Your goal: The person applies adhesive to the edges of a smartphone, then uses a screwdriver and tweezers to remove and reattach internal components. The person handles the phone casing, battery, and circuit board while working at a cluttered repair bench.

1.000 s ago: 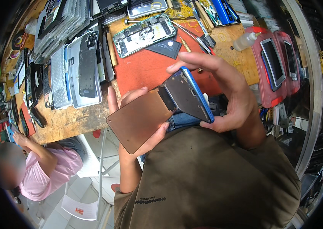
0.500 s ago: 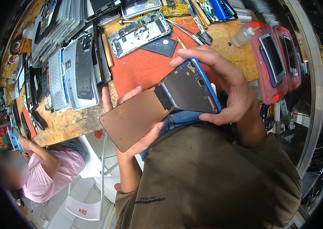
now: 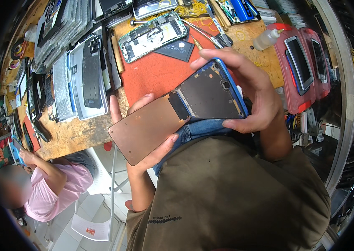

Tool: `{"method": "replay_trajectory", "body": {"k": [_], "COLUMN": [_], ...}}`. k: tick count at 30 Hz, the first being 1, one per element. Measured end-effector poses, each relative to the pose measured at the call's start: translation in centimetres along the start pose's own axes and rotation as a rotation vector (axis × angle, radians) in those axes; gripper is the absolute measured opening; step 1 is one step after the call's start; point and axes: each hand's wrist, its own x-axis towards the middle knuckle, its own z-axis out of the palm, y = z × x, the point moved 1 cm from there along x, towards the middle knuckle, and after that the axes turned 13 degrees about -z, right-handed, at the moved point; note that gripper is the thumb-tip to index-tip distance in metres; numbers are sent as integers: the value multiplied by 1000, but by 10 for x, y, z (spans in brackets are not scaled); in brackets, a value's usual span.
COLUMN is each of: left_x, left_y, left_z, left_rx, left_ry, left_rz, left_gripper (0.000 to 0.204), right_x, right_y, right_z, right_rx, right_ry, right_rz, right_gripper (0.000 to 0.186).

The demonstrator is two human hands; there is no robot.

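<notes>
Here, blue-rimmed phone frame [image 3: 211, 96], coppery panel [image 3: 148, 127] attached

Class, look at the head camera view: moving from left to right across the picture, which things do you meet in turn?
Person in a pink shirt → grey tray → copper-coloured panel in the left hand → blue phone frame → right hand → red tray.

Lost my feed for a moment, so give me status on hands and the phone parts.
Left hand under copper-backed screen panel. Right hand grips blue phone frame. Panel hinged open off frame, still touching at one edge. Nothing between them.
</notes>
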Motion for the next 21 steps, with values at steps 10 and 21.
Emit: {"method": "replay_trajectory", "body": {"k": [10,21], "left_x": [-2,-2], "left_y": [-5,-3], "left_z": [-3,-5], "left_rx": [22,-76], "left_ry": [-7,-51], "left_rz": [-13,-70], "left_gripper": [88,141], "right_x": [-6,-9], "right_y": [3,18], "right_z": [0,-2], "right_rx": [178,167], "right_ry": [69,-51], "right_rz": [-10,1], "right_gripper": [102,98]}}
